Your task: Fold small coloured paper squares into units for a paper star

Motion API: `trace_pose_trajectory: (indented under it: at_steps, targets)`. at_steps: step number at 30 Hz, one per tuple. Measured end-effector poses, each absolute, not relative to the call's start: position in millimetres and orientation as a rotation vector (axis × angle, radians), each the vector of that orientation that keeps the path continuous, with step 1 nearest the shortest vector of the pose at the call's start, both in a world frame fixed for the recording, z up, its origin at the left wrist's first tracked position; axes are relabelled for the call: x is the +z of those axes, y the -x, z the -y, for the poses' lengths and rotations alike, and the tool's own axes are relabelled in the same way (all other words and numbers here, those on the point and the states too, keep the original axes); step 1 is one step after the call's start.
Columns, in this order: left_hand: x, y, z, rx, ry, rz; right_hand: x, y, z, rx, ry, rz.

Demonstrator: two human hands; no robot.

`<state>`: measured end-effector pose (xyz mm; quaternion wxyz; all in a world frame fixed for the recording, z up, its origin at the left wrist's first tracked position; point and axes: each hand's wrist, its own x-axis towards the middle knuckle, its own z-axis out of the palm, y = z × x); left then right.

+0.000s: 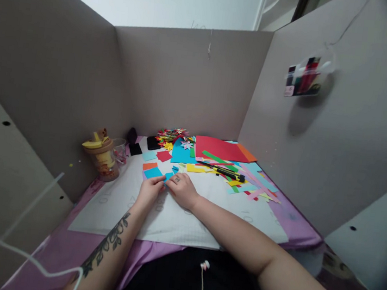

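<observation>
Both my hands meet over the white sheet (116, 210) at the middle of the table. A small piece of blue paper (168, 176) is pinched between the fingertips of my left hand (151, 189) and my right hand (183, 190); the fingers partly hide it. Just left of it lie a blue paper square (153, 173) and an orange paper piece (149, 165). A small folded blue piece (175, 168) rests beyond my fingers, near a strip of yellow paper (196, 168).
Folded paper stars (173, 136) are heaped at the back beside red sheets (216, 148). A yellow-black utility knife (227, 172) lies among coloured strips (254, 189). On the left stand a decorated pot (104, 160) and a clear cup (119, 148). Grey panels (187, 79) enclose the table.
</observation>
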<state>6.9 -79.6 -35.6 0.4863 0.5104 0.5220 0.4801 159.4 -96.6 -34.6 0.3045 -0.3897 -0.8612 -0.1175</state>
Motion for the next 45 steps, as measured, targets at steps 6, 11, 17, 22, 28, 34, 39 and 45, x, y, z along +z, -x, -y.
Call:
trace_pose_trajectory:
  at_steps: [6, 11, 17, 22, 28, 34, 39, 45]
  targets:
    - [-37.7, -2.6, 84.2, 1.062, -1.629, -1.374, -39.3, -161.6, 88.1, -0.308, 1.119, 2.212]
    - [-33.9, 3.1, 98.5, 0.909, -2.374, -1.454, -50.1, -173.7, 73.7, 0.077, 0.962, 2.254]
    - [-32.6, 3.0, 110.5, 0.657, -2.637, -1.188, -49.0, -187.5, 73.3, 0.464, 1.014, 2.153]
    - [-29.9, 2.2, 114.6, 0.686, -2.672, -1.191, -47.9, -191.0, 73.8, 0.451, 1.020, 2.149]
    - [-27.7, 1.6, 116.7, 0.693, -2.673, -1.230, -52.4, -192.3, 69.7, 0.273, 1.092, 2.143]
    - [-28.0, 2.4, 117.4, 0.730, -2.663, -1.218, -45.7, -189.5, 78.0, 0.374, 1.070, 2.177]
    - [-27.8, 3.1, 116.6, 0.765, -2.665, -1.194, -43.4, -187.9, 81.2, 0.392, 1.018, 2.197]
    - [-21.8, 1.6, 121.0, 0.751, -2.653, -1.161, -47.9, -189.9, 75.9, 0.453, 1.015, 2.140]
